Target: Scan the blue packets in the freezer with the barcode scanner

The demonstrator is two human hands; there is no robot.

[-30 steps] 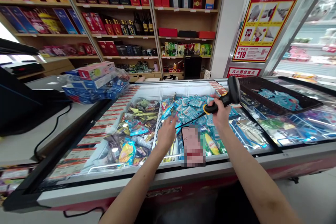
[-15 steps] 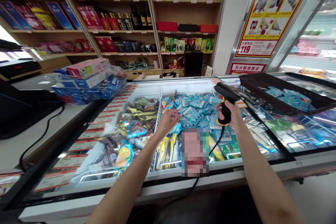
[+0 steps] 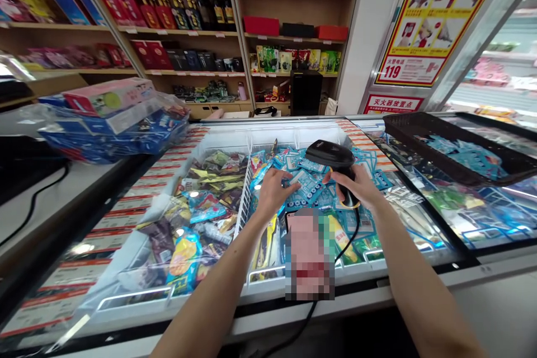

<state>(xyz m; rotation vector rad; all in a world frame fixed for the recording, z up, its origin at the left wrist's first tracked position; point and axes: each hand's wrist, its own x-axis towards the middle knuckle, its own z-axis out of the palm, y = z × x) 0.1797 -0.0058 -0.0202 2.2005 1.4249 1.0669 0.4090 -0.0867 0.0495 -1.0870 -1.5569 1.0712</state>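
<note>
My right hand [image 3: 356, 187] is closed around the handle of a black barcode scanner [image 3: 331, 154] with yellow trim. Its head points left over a pile of blue packets [image 3: 308, 184] in the chest freezer [image 3: 210, 305]. From the scanner's base a black cable [image 3: 354, 235] runs down past the freezer's front edge. Over the left part of the pile is my left hand [image 3: 274, 193], thumb and fingers apart with nothing visibly held; whether it touches a packet I cannot tell. Below the hands, a pixelated pinkish rectangle [image 3: 309, 254], phone-like at its upper corner, lies at the front.
A white wire divider [image 3: 244, 207] separates the pile from mixed ice-cream packs [image 3: 205, 204]. On the right rests a dark tray [image 3: 403, 128] with more blue packets. Plastic-wrapped blue boxes [image 3: 117, 128] sit at left. Shelves [image 3: 180, 33] of boxes and bottles stand behind.
The scanner in my right hand has moved left and its head has turned more level over the packets. My left hand has shifted slightly right, its thumb now stretched out. The view has tilted down.
</note>
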